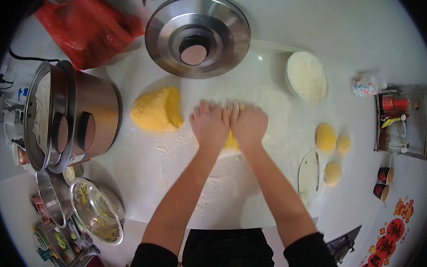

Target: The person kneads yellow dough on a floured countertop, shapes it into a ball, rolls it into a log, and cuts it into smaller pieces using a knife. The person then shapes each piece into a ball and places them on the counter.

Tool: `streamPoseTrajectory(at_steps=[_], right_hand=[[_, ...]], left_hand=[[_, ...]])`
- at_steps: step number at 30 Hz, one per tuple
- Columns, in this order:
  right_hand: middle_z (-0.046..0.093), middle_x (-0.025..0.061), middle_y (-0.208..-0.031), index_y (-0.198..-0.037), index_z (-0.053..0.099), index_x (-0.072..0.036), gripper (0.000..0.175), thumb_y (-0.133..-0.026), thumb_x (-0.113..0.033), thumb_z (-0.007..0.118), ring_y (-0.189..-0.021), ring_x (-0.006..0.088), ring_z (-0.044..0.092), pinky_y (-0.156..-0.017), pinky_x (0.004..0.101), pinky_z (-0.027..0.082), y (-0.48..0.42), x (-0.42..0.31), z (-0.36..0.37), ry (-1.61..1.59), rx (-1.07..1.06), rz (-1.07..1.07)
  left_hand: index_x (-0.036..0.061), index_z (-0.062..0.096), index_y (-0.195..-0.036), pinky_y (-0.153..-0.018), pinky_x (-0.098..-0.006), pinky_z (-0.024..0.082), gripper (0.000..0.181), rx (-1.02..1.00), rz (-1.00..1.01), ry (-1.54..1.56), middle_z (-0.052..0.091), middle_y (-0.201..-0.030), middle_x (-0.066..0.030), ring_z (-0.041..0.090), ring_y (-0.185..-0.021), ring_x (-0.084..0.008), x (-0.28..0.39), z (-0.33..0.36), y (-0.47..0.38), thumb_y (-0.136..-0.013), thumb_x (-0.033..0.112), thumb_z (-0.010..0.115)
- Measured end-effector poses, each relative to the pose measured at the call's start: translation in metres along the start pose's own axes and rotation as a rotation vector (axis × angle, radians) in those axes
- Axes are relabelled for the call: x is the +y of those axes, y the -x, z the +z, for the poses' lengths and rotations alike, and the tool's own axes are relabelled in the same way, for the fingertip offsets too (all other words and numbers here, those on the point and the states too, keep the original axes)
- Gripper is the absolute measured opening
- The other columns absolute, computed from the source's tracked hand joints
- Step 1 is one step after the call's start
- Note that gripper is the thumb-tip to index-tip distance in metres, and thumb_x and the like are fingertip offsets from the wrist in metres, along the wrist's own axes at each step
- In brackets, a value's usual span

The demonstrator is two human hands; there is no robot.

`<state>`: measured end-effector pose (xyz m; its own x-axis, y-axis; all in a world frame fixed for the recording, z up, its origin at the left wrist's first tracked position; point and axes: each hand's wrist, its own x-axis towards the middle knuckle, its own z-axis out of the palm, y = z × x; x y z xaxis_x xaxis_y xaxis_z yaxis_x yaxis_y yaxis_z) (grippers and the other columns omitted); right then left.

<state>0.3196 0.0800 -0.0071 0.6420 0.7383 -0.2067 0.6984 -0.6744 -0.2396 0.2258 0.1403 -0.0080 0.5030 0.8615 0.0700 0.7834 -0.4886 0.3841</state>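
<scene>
Side by side on the floured work surface (143, 189), my left hand (210, 125) and my right hand (249, 124) press down on a piece of yellow dough (231, 142). The fingers curl over it, and most of the piece is hidden beneath them; a strip shows between my wrists. To the left of my hands lies a larger lump of yellow dough (155, 109) with a cut face. Several small rounds of dough, one of them a yellow ball (326, 137), rest at the right beside a flat scraper with a curved edge (307, 171).
A bowl of flour (307, 77) stands at the back right. Beyond my hands lies a steel lid (197, 24) with a knob. A steel steamer pot (95, 111), a dough-smeared metal bowl (97, 212) and a red plastic bag (90, 31) occupy the left side.
</scene>
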Motion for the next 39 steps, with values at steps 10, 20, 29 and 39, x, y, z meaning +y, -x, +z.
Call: streamPoseTrajectory(at_steps=[10,20,29,39], right_hand=[[0.059,0.0140,-0.105,-0.104,0.062,-0.003,0.034,-0.084,-0.030,0.060,-0.100,0.0342,0.053,-0.089,0.0463,0.041,0.097,0.024,-0.022,-0.372,0.265,-0.322],[0.063,0.0110,-0.104,-0.101,0.064,-0.003,0.040,-0.084,-0.037,0.054,-0.101,0.0311,0.053,-0.090,0.0442,0.037,0.051,0.013,0.003,-0.073,0.230,0.025],[0.058,0.0192,-0.112,-0.115,0.057,-0.002,0.044,-0.087,-0.035,0.055,-0.108,0.0355,0.053,-0.096,0.0512,0.037,0.053,0.031,-0.007,-0.228,0.275,-0.213],[0.057,0.0139,-0.092,-0.094,0.060,-0.001,0.031,-0.080,-0.029,0.055,-0.087,0.0349,0.051,-0.082,0.0458,0.038,0.107,0.037,0.005,-0.127,0.311,-0.083]], left_hand=[[0.0042,0.060,-0.111,-0.095,-0.0432,0.041,0.033,-0.086,0.427,0.165,0.057,-0.118,-0.0132,0.052,-0.109,-0.0332,-0.019,-0.062,0.065,-0.084,0.024,0.060],[0.0117,0.056,-0.130,-0.108,-0.0545,0.025,0.044,0.026,0.216,-0.082,0.045,-0.143,-0.0054,0.038,-0.133,-0.0313,0.008,0.005,0.044,-0.092,0.032,0.045],[0.0031,0.059,-0.110,-0.100,-0.0490,0.036,0.031,-0.168,0.450,0.115,0.054,-0.124,-0.0165,0.049,-0.115,-0.0353,-0.010,-0.028,0.030,-0.086,0.023,0.060],[0.0109,0.062,-0.121,-0.088,-0.0485,0.035,0.044,0.052,0.246,-0.035,0.054,-0.106,-0.0123,0.050,-0.096,-0.0308,0.011,-0.031,0.101,-0.085,0.036,0.056]])
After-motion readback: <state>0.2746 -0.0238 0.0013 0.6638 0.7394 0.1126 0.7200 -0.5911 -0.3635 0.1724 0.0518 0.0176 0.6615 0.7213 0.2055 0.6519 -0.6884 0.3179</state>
